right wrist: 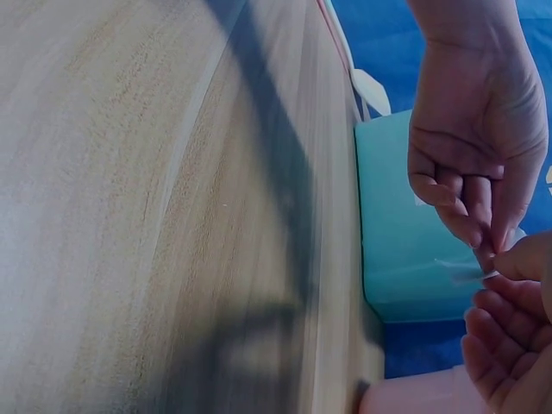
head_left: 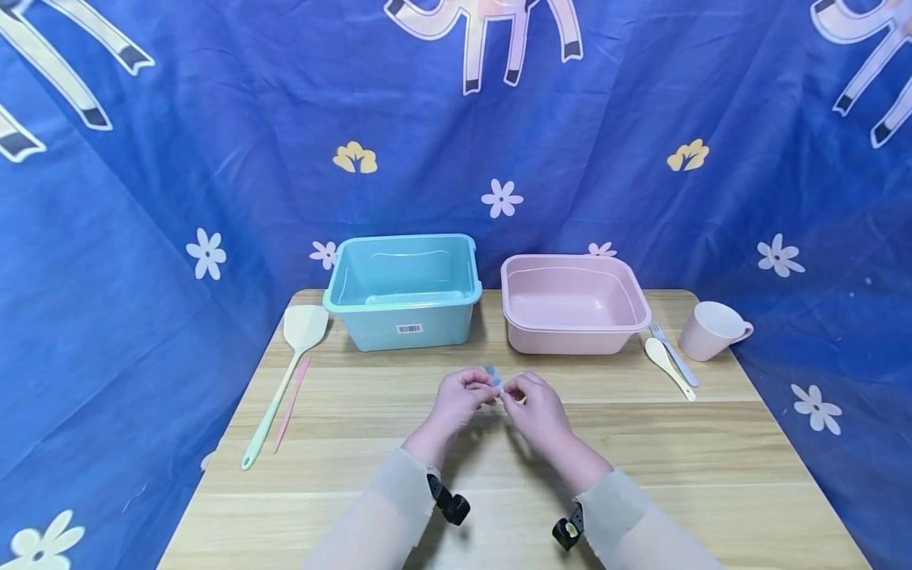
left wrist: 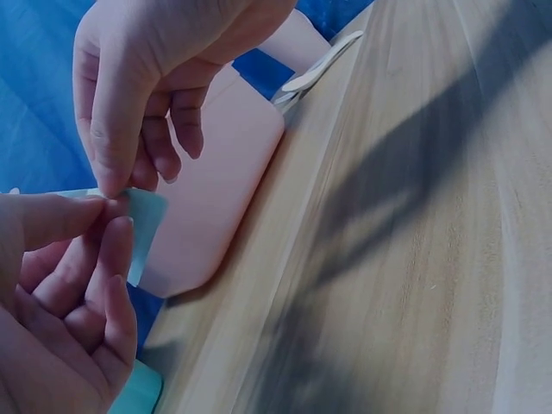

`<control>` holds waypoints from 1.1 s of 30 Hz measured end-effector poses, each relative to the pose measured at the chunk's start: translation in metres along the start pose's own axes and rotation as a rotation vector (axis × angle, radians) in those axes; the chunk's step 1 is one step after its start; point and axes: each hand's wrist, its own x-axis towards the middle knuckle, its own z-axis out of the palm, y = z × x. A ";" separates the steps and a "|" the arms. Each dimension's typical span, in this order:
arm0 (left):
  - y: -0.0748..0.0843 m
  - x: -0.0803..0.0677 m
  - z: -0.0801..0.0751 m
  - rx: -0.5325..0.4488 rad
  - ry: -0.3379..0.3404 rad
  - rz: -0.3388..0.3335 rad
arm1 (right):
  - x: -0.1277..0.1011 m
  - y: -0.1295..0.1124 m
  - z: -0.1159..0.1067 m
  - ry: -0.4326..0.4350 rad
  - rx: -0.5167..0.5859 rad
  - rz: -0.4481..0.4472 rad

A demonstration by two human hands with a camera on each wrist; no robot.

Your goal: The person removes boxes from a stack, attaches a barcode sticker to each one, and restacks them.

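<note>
Pale-blue slip (head_left: 490,374) at frame centre, pinched between both hands above the table (head_left: 712,467).
Left hand (head_left: 456,398) and right hand (head_left: 536,405) each pinch an edge; probably best to keep fingertip grips light and pull evenly.

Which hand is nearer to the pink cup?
Right. The right hand is at the table's middle, on the side toward the pink cup at the right rear. The left hand is just beyond it, farther from the cup.
</note>
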 end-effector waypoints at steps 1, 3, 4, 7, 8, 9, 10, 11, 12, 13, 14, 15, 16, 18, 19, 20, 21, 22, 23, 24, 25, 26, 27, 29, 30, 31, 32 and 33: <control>0.000 0.000 0.000 0.001 0.005 -0.004 | 0.000 0.000 0.000 -0.003 -0.001 -0.001; -0.001 0.001 0.000 0.010 0.015 -0.005 | 0.000 0.000 0.000 -0.010 0.000 0.001; -0.001 0.001 0.000 0.013 0.019 -0.003 | 0.000 0.000 0.000 -0.012 0.001 -0.005; -0.001 0.002 0.000 0.016 0.025 -0.005 | 0.000 0.000 0.001 -0.003 0.011 -0.020; -0.001 0.002 0.000 0.018 0.023 -0.001 | 0.000 0.000 0.002 -0.001 0.010 -0.025; -0.002 0.002 0.000 0.019 0.020 0.004 | 0.000 0.000 0.002 -0.001 0.012 -0.027; -0.001 0.002 0.000 0.020 0.016 0.008 | 0.000 0.000 0.002 -0.001 0.013 -0.024; -0.002 0.002 0.000 0.023 0.010 0.010 | 0.000 0.000 0.002 -0.002 0.012 -0.022; -0.005 0.004 -0.001 0.027 0.004 0.011 | 0.000 -0.001 0.002 -0.003 0.011 -0.021; -0.009 0.006 -0.001 0.031 -0.003 0.011 | 0.000 -0.001 0.002 -0.005 0.011 -0.019; -0.013 0.009 -0.002 0.031 -0.010 0.011 | 0.000 -0.001 0.003 -0.006 0.011 -0.017; -0.018 0.011 -0.002 0.031 -0.016 0.011 | 0.000 -0.001 0.002 -0.007 0.012 -0.016; -0.022 0.014 -0.002 0.030 -0.018 0.007 | 0.000 -0.001 0.003 -0.005 0.011 -0.018; -0.032 0.019 -0.003 0.024 -0.019 0.003 | 0.000 -0.001 0.002 -0.003 0.015 -0.023; -0.034 0.019 -0.003 0.022 -0.016 0.002 | 0.000 -0.001 0.002 -0.002 0.017 -0.025; -0.035 0.019 -0.002 0.021 -0.014 0.007 | 0.000 -0.001 0.002 -0.002 0.023 -0.024; -0.036 0.019 -0.002 0.024 -0.011 0.009 | 0.000 -0.001 0.002 -0.004 0.030 -0.020; -0.036 0.020 -0.002 0.025 -0.005 0.006 | -0.001 -0.002 0.001 -0.007 0.039 -0.012; -0.036 0.020 -0.002 0.027 -0.002 0.006 | -0.001 -0.001 0.001 -0.010 0.047 -0.004; -0.036 0.020 -0.002 0.030 0.004 0.002 | -0.001 -0.002 0.001 -0.014 0.057 0.008; -0.036 0.020 -0.002 0.030 0.006 0.001 | -0.001 -0.001 0.001 -0.020 0.068 0.023; -0.037 0.020 -0.002 0.030 0.008 -0.001 | -0.001 -0.001 0.000 -0.024 0.082 0.039; -0.037 0.020 -0.002 0.028 0.012 -0.006 | -0.001 -0.001 0.000 -0.028 0.090 0.050; -0.037 0.020 -0.001 0.028 0.012 -0.007 | -0.001 -0.001 0.000 -0.033 0.113 0.072; -0.037 0.020 -0.001 0.027 0.010 -0.007 | -0.001 -0.001 0.000 -0.035 0.127 0.083; -0.036 0.020 -0.001 0.029 0.008 -0.004 | -0.001 0.000 0.000 -0.036 0.138 0.091; -0.036 0.020 -0.001 0.028 0.005 -0.002 | 0.000 0.000 0.000 -0.036 0.145 0.096; -0.036 0.020 -0.001 0.029 0.001 0.001 | 0.000 0.000 0.000 -0.037 0.154 0.104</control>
